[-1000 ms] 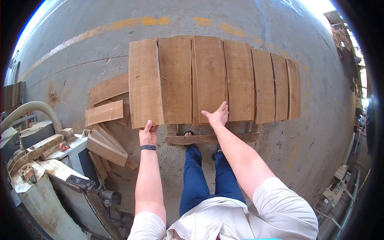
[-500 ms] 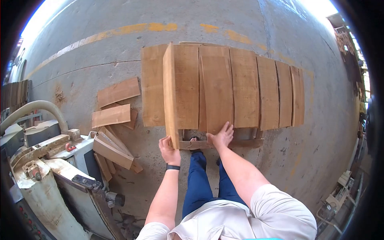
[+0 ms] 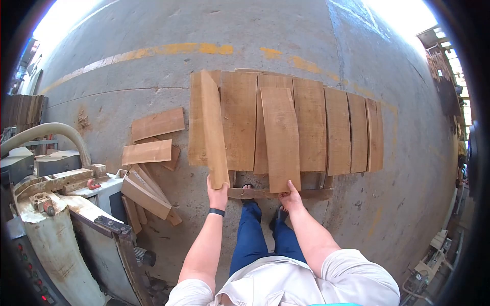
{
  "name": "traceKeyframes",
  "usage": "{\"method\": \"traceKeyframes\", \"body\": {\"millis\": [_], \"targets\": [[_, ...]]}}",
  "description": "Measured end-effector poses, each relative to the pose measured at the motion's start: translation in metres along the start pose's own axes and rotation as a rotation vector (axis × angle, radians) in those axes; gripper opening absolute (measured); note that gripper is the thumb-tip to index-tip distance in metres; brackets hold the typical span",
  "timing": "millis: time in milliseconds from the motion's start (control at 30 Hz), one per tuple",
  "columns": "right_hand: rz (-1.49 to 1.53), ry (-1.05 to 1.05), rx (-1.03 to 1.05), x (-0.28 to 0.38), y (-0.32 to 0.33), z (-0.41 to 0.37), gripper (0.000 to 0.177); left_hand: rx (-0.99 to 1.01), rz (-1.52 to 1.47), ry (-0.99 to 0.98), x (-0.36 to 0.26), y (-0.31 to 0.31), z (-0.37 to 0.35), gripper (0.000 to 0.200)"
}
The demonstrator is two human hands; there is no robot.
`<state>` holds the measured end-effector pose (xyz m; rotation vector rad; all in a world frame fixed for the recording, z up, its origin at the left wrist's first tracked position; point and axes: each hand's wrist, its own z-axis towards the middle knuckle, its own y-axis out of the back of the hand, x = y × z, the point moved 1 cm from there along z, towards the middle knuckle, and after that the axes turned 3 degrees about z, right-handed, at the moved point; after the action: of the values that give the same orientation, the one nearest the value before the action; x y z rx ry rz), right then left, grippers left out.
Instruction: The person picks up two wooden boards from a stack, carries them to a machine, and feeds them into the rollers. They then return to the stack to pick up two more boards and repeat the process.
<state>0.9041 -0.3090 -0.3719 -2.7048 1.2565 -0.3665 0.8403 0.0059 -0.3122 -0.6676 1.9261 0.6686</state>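
My left hand (image 3: 218, 195) grips the near end of a long wooden board (image 3: 214, 130), which is tilted partly on edge above the leftmost boards of the row. With its thumb on top, my right hand (image 3: 291, 198) holds the near end of a second wooden plank (image 3: 280, 137). That plank lies over the middle of the row and juts toward me. Beneath both is a row of flat boards (image 3: 310, 125) set side by side. A low wooden crosspiece (image 3: 255, 194) runs under the near side, by my feet.
Several short offcuts (image 3: 148, 152) lie on the concrete floor at left. A worn white machine (image 3: 76, 245) with a grey hose (image 3: 69, 131) stands at the lower left. Another piece of equipment (image 3: 429, 262) is at the lower right edge. A faded yellow line (image 3: 194, 48) crosses the floor beyond the boards.
The left board has tipped from nearly upright to a flatter lean. My right hand now grips the second plank's end, and that plank has slid toward me. The view has shifted slightly.
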Motion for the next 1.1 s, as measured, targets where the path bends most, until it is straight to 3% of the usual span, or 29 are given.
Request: {"method": "traceKeyframes", "body": {"millis": [100,167,233,433,467,567,600,700,733,833,1100], "targets": [[-0.174,0.053,0.340,0.034,-0.015,-0.056,0.040,0.117,-0.392,0.315,-0.051,0.019,-0.004,0.044],[-0.215,0.154,0.359,0.059,-0.024,-0.083,0.044,0.139,-0.605,0.330,-0.076,0.030,-0.016,0.043],[-0.274,0.395,0.421,0.080,-0.025,-0.101,0.048,0.151,-0.712,0.396,-0.089,0.042,-0.036,0.042],[-1.131,1.156,0.469,0.122,0.022,-0.168,0.049,0.171,-0.895,0.405,-0.081,0.080,-0.158,0.042],[-1.212,1.196,0.441,0.125,0.036,-0.181,0.047,0.176,-0.901,0.396,-0.083,0.086,-0.184,0.041],[-0.937,0.905,0.502,0.120,0.082,-0.195,0.047,0.149,-0.941,0.394,-0.079,0.101,-0.254,0.044],[-0.981,0.828,0.507,0.125,0.102,-0.186,0.051,0.141,-0.960,0.390,-0.080,0.106,-0.277,0.045],[-0.627,0.715,0.614,0.116,0.108,-0.222,0.054,0.114,-1.002,0.345,-0.081,0.123,-0.348,0.048],[-0.516,0.540,0.524,0.117,0.109,-0.241,0.050,0.111,-1.012,0.322,-0.082,0.129,-0.367,0.049],[-0.359,0.324,0.542,0.124,0.131,-0.268,0.044,0.046,-1.085,0.277,-0.079,0.152,-0.423,0.051],[-0.467,0.109,0.739,0.083,0.152,-0.347,0.039,-0.211,-1.183,-0.034,-0.084,0.248,-0.518,0.053]]}}
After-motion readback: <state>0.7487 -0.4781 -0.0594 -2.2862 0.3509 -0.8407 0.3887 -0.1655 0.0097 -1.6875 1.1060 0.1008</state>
